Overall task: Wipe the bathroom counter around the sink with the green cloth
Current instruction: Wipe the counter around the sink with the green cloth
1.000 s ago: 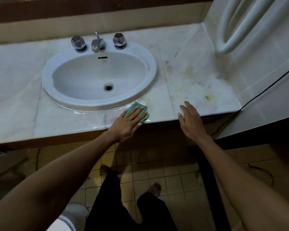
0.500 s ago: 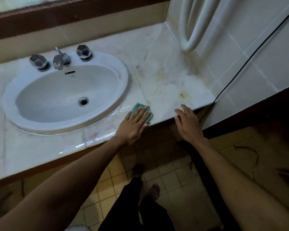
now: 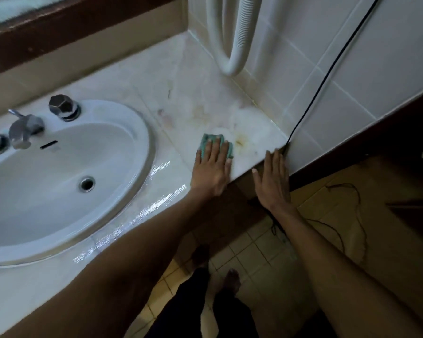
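Observation:
The green cloth (image 3: 209, 140) lies flat on the pale marble counter (image 3: 195, 98), to the right of the white oval sink (image 3: 132, 128). My left hand (image 3: 211, 169) presses down on the cloth with fingers spread, covering most of it. A yellow-brown stain (image 3: 241, 142) sits just right of the cloth. My right hand (image 3: 272, 181) rests open at the counter's front right corner, fingertips on the edge, holding nothing. Wet streaks (image 3: 154, 208) shine along the counter in front of the sink.
A metal tap (image 3: 25, 129) with two knobs (image 3: 64, 108) stands behind the sink. White ribbed hoses (image 3: 235, 45) hang down the tiled right wall above the counter's back corner. A black cable (image 3: 327, 74) runs down that wall to the floor. My feet stand on yellow floor tiles.
My left hand has slid the cloth to the right, away from the sink rim toward the stained area. My right hand moved right to the counter's corner. The view turned right.

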Tool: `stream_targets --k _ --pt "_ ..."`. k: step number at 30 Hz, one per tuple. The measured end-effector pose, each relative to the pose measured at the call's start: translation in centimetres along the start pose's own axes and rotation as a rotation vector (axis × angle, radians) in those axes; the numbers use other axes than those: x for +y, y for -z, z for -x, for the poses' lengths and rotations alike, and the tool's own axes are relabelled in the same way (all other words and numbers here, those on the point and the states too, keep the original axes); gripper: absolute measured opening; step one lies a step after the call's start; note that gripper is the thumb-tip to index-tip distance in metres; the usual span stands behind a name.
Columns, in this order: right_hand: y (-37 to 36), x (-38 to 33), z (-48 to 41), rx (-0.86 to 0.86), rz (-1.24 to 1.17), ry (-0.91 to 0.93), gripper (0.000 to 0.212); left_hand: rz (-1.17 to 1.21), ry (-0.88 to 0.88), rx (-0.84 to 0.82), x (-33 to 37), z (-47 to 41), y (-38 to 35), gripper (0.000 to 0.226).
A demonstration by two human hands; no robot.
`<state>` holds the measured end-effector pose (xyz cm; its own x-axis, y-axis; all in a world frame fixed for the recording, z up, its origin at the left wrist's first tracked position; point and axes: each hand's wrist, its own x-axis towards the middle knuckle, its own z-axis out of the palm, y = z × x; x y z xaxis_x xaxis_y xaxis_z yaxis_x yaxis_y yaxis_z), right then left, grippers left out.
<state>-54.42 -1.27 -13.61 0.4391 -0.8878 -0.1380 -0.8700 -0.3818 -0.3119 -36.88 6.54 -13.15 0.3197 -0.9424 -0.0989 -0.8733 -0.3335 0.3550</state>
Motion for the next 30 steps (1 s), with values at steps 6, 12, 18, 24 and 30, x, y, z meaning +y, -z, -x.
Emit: stream_targets --k 6,12,18,24,30 --pt "-0.3 0.8 0.0 0.007 -0.004 0.009 0.059 -0.15 -0.431 -0.108 -9.0 3.6 2.9 0.054" --pt "0.5 1.7 0.5 0.001 -0.02 0.011 0.058 -0.065 -0.01 0.017 -5.7 -2.2 2.9 0.054" --pt "1.9 4.6 0.8 0.047 -0.108 -0.03 0.057 0.012 -0.044 -0.017 3.9 -6.2 0.3 0.054" --pt "3.8 6.1 -0.2 0.059 -0.178 -0.012 0.048 -0.095 -0.49 -0.164 2.0 -2.2 -0.4 0.052" --pt "4.1 6.3 -1.0 0.003 -0.285 0.074 0.046 -0.115 -0.226 -0.08 -3.6 -4.1 2.5 0.055"
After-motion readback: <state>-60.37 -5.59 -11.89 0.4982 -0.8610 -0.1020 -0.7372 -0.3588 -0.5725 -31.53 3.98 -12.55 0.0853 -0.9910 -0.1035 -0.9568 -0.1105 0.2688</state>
